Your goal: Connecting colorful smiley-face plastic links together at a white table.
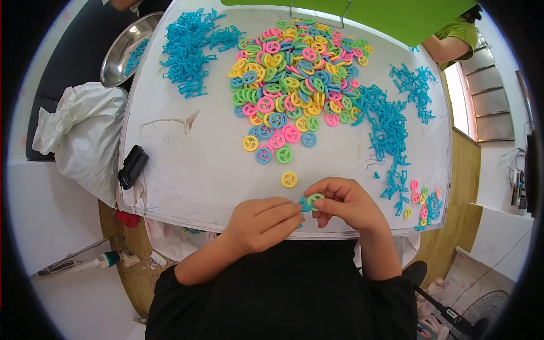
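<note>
Close to the table's front edge, my two hands meet over small plastic parts. My right hand (345, 204) pinches a green spoked ring (314, 199) between thumb and fingers. In my left hand (266, 220) the fingers are closed on a small blue plastic piece (305, 205), which touches the ring's left side. Much of the blue piece is hidden by my fingers. A lone yellow spoked ring (289, 179) lies flat just beyond my hands. Farther off spreads a big heap of pink, yellow, green and blue rings (294, 79).
Blue plastic pieces are piled at the far left (190, 51) and along the right (385, 124). Several rings with blue pieces (424, 205) lie at the right front corner. A black tray (133, 166) sits by the left edge, near a white sack (88, 136) and metal bowl (116, 56). Another person's arm (445, 48) rests far right.
</note>
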Demonstrator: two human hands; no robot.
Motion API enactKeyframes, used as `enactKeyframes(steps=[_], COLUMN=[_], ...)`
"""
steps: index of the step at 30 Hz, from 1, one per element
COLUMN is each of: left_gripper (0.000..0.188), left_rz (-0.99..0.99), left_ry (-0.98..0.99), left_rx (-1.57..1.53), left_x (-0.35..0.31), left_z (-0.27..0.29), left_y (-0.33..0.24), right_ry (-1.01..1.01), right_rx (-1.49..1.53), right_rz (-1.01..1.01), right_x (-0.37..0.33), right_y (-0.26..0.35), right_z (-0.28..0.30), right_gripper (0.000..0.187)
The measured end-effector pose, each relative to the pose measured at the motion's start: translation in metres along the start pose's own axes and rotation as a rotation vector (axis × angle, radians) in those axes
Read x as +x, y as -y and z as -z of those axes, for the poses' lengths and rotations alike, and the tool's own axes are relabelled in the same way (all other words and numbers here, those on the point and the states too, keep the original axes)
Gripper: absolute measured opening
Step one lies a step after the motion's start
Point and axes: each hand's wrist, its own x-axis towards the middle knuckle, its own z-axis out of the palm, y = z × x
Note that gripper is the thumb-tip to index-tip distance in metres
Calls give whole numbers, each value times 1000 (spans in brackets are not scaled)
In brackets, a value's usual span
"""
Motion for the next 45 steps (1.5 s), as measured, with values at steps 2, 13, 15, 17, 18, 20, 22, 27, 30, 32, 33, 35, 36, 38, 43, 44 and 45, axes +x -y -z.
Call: enactKeyframes(steps=[2,13,15,17,18,20,22,27,30,32,33,35,36,38,43,44,45], left_gripper=[27,34,31,20,16,19,21,28,33,35,38,39,39,40,38,32,26], left_rz=[30,763,926,1034,1045,1054,1061,1012,1018,1002,985,981,978,980,975,908,831], left_ry=[-94,-139,-181,-240,-202,-200,-193,-138,13,31,48,77,105,103,164,72,-15], left_rx=[-61,-487,-692,-987,-1017,-1103,-1192,-1329,-1391,-1429,-1469,-1447,-1426,-1392,-1317,-1028,-740], left_x=[2,16,16,12,13,10,11,13,20,17,15,20,23,27,25,25,26], left_z=[3,-4,-4,-4,-2,-2,-3,-6,-5,-10,-11,-9,-8,-6,-7,-10,-11], left_y=[2,-6,-7,-3,0,7,10,10,8,13,14,12,10,8,6,0,-2], right_ry=[64,-475,-507,-536,-545,-554,-568,-129,-30,-23,-15,-9,-26,-41,-59,-58,-92], right_rx=[-32,-1530,-1515,-1499,-1454,-1407,-1405,-542,-499,-594,-553,-514,-547,-579,-516,-516,-409], right_rz=[-88,592,644,694,657,621,596,382,596,763,730,696,729,763,600,600,549], right_x=[4,88,90,89,85,76,60,15,17,18,14,12,13,13,7,7,7], right_y=[5,29,26,26,29,33,34,23,14,9,6,2,1,0,3,1,-1], right_z=[2,32,35,36,35,31,25,2,0,0,0,0,-2,-2,-6,-8,-9], right_gripper=[25,36,33,30,29,28,22,16,17,19,19,18,19,20,13,13,15])
